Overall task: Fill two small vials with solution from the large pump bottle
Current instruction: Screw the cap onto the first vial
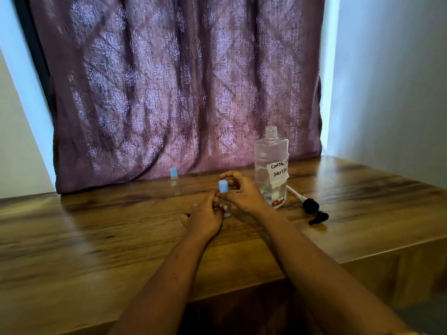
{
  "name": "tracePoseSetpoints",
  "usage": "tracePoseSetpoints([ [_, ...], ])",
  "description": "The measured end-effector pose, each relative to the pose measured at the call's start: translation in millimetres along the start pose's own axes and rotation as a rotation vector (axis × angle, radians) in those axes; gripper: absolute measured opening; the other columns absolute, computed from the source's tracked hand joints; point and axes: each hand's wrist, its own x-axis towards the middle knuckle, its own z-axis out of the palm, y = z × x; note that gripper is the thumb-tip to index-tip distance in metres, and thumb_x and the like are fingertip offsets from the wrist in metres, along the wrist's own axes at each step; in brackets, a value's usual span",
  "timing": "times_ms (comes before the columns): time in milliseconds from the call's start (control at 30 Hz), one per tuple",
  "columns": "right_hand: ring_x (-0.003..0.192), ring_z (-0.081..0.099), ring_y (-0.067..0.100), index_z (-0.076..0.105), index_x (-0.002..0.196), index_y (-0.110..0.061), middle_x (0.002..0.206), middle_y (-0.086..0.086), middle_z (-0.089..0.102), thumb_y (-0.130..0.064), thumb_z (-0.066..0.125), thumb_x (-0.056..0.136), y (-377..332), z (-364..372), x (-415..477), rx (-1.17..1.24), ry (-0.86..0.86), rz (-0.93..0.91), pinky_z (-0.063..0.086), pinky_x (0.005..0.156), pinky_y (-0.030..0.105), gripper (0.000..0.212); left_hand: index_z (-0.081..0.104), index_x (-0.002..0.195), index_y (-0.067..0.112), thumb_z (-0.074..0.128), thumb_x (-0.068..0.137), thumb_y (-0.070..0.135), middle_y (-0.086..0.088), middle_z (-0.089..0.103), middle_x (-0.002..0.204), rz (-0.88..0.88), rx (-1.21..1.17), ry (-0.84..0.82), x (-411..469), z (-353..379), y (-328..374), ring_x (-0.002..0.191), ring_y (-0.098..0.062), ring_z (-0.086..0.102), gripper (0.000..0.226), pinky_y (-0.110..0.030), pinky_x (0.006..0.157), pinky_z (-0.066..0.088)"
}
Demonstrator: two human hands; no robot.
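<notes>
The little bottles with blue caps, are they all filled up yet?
Done: the pump is off the big bottle and lies beside it. In hand: the left hand holds the near vial while the right hand pinches its blue cap. Left: I cannot tell whether it or the capped far vial holds solution, so filling may remain.

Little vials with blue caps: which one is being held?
The nearer vial, beside the big bottle: the left hand grips its body, the right hand its blue cap. The other vial stands untouched by the curtain.
</notes>
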Motion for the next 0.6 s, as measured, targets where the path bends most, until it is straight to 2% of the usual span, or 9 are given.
tracePoseSetpoints([
  [67,0.082,0.052,0.009,0.052,0.117,-0.002,0.099,0.011,0.051,0.007,0.07,0.075,-1.6,-0.7,-1.3,0.033,0.001,0.017,0.047,0.057,0.005,0.047,0.045,0.114,0.05,0.051,0.085,0.045,0.011,0.066,0.11,-0.012,0.024,0.015,-0.7,-0.7,2.3,0.117,-0.02,0.054,0.03,-0.063,0.103,0.035],
  [167,0.089,0.052,0.005,0.044,0.132,-0.01,0.111,0.01,0.049,0.005,0.07,0.076,-1.3,0.3,-1.4,0.08,-0.069,0.06,0.048,0.06,0.006,0.063,0.047,0.116,0.045,0.053,0.088,0.037,0.011,0.064,0.114,-0.009,0.024,0.038,0.5,-0.4,0.1,0.121,-0.017,0.049,0.03,-0.063,0.107,0.029],
  [233,0.091,0.054,0.006,0.043,0.135,-0.012,0.121,0.014,0.05,0.006,0.065,0.08,-1.5,2.6,-1.7,0.125,-0.081,0.086,0.049,0.06,0.008,0.062,0.046,0.114,0.048,0.054,0.087,0.038,0.005,0.066,0.117,-0.005,0.004,0.025,0.9,-0.5,-0.5,0.122,-0.024,0.051,0.03,-0.063,0.105,0.032],
  [300,0.088,0.057,0.008,0.047,0.132,-0.01,0.124,0.02,0.052,0.009,0.059,0.083,-2.8,3.7,-2.0,0.164,-0.054,0.11,0.05,0.059,0.011,0.053,0.044,0.121,0.048,0.052,0.089,0.04,0.003,0.065,0.12,-0.015,0.015,0.017,1.6,-0.4,-0.6,0.127,-0.026,0.047,0.033,-0.063,0.106,0.029],
  [367,0.08,0.058,0.009,0.05,0.127,-0.008,0.116,0.018,0.055,0.01,0.058,0.083,-3.3,4.4,-3.4,0.17,-0.027,0.11,0.052,0.057,0.016,0.048,0.044,0.13,0.041,0.05,0.093,0.039,0.002,0.063,0.125,-0.032,0.064,0.031,-0.3,-1.0,2.8,0.131,-0.025,0.04,0.037,-0.062,0.109,0.023],
  [467,0.066,0.054,0.012,0.05,0.118,-0.008,0.097,0.009,0.052,0.009,0.063,0.08,-3.1,4.9,-5.0,0.179,0.021,0.103,0.052,0.057,0.023,0.044,0.045,0.13,0.038,0.049,0.094,0.038,0.002,0.063,0.125,-0.043,0.099,0.038,-2.8,-3.4,6.7,0.131,-0.025,0.041,0.036,-0.06,0.111,0.019],
  [533,0.07,0.054,0.013,0.05,0.114,-0.009,0.093,0.006,0.05,0.003,0.069,0.078,-1.4,5.9,-4.4,0.088,0.062,0.065,0.052,0.06,0.023,0.042,0.047,0.128,0.036,0.048,0.095,0.037,0.004,0.063,0.124,-0.042,0.121,0.037,-4.5,-3.9,7.7,0.13,-0.023,0.04,0.033,-0.058,0.11,0.016],
  [600,0.082,0.053,0.013,0.051,0.114,-0.011,0.1,0.004,0.047,-0.005,0.074,0.075,0.0,7.1,-3.5,-0.058,0.096,0.006,0.051,0.064,0.016,0.045,0.048,0.127,0.036,0.049,0.095,0.036,0.004,0.063,0.123,-0.045,0.109,0.033,-4.1,-3.7,8.3,0.13,-0.023,0.041,0.032,-0.057,0.111,0.018],
])
